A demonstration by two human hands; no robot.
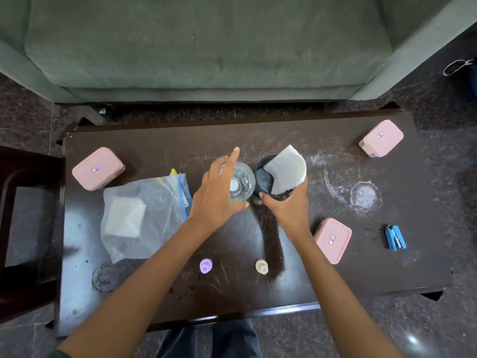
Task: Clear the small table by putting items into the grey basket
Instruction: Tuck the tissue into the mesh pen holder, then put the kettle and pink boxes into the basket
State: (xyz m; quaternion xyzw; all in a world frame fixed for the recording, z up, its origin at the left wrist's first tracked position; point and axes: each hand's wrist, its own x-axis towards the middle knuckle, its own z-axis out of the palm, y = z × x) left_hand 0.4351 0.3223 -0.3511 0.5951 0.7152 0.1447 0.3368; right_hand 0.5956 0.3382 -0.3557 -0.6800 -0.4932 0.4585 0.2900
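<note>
Mid-table on scratched dark wood (284,257): right hand (286,202) clamped around round black cup (265,180) stuffed with folded white paper (285,169), left hand (219,192) spread open over clear glass (242,183).

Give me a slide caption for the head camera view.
Left hand reaches over a clear glass while right hand grips a dark cup holding white paper.

Dark table (258,135) (scratched) bearing three pink-lidded boxes (97,168), plastic bag (144,215), glass (241,182), black cup (268,180), stapler (395,237).
</note>
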